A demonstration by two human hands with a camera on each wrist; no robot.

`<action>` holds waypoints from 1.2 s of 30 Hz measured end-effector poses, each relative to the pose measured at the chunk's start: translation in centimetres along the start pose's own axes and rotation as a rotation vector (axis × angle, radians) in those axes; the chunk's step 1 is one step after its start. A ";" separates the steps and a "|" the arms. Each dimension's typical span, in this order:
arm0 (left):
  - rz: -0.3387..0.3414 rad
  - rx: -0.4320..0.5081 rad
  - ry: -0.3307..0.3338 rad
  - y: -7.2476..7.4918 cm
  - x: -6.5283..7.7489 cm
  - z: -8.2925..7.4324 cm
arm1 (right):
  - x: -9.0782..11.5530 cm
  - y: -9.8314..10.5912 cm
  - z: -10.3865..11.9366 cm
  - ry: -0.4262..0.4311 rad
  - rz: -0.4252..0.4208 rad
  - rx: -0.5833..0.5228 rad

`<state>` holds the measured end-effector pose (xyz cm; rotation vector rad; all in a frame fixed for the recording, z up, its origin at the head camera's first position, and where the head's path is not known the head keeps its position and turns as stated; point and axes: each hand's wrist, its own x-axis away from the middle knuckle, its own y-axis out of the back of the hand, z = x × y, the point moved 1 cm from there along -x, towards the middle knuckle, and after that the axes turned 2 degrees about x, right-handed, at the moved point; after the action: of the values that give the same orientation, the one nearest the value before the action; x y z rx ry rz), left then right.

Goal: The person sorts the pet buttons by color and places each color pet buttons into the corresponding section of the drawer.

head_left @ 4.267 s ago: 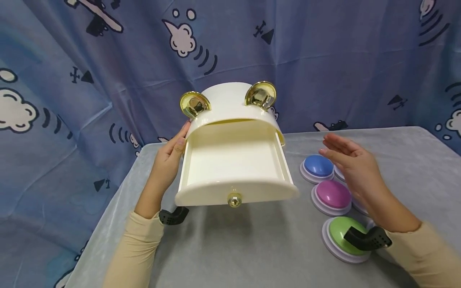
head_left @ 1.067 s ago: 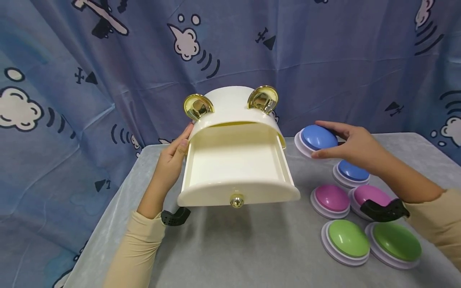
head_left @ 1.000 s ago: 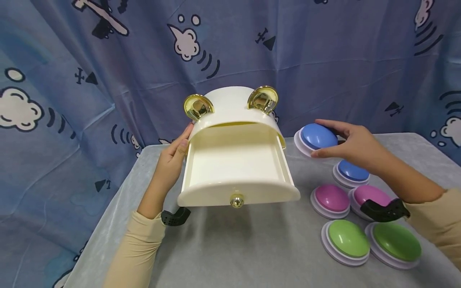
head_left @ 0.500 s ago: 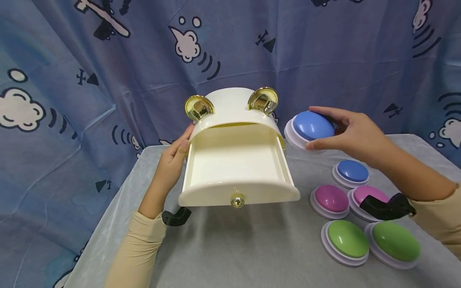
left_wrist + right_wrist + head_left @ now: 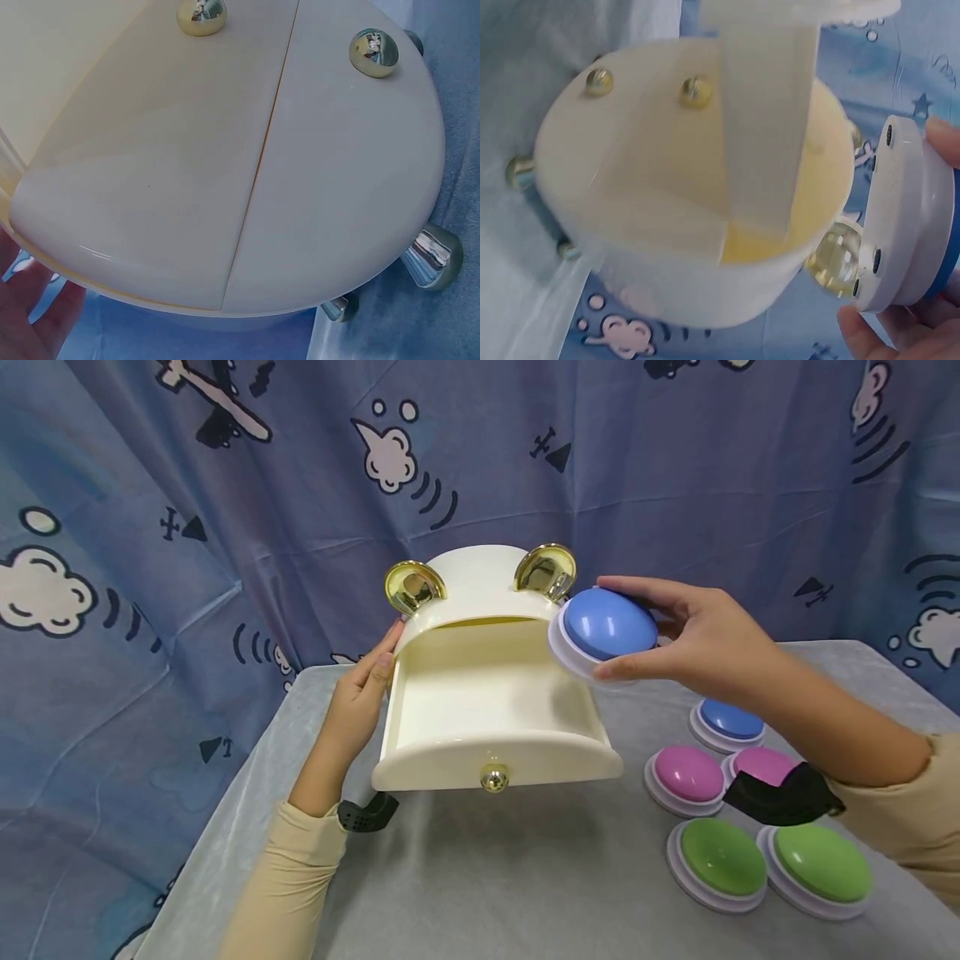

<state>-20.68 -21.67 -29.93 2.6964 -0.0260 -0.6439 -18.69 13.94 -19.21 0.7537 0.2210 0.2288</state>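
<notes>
A white storage box shaped like an alarm clock (image 5: 480, 578) stands on the table, with gold bell-shaped ears on top. Its top drawer (image 5: 487, 693) is pulled out toward me and has nothing inside. My left hand (image 5: 358, 693) rests along the box's left side, fingers straight, thumb near the front edge. Between fingers and thumb my right hand (image 5: 682, 631) grips a blue domed push button (image 5: 609, 622) by its white base. The button is tilted and overlaps the drawer's right rear corner. In the right wrist view the button's underside shows small dark spots.
On the table's right lie more push buttons: a blue one (image 5: 731, 718), two pink ones, the nearer-left pink button (image 5: 688, 774) in full view, and two green ones, including the left green button (image 5: 723, 857). A patterned blue curtain (image 5: 675, 485) hangs behind the table.
My right hand took hold of the blue button, raised it from the table and carried it left to the drawer's right side. My left hand stays at the box.
</notes>
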 end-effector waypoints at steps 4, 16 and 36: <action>0.002 0.004 0.005 0.0 0.0 0.0 | 0.4 -0.7 1.2 0.051 0.020 -0.022; -0.007 0.003 -0.013 -0.1 -0.1 0.1 | -0.4 -3.4 4.0 0.177 0.116 -0.082; -0.008 -0.005 -0.008 0.0 0.0 0.0 | -2.9 -7.3 5.7 0.174 0.207 -0.108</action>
<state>-20.71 -21.65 -29.90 2.6908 -0.0151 -0.6567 -18.92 4.28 -19.88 0.6501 0.2931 0.5004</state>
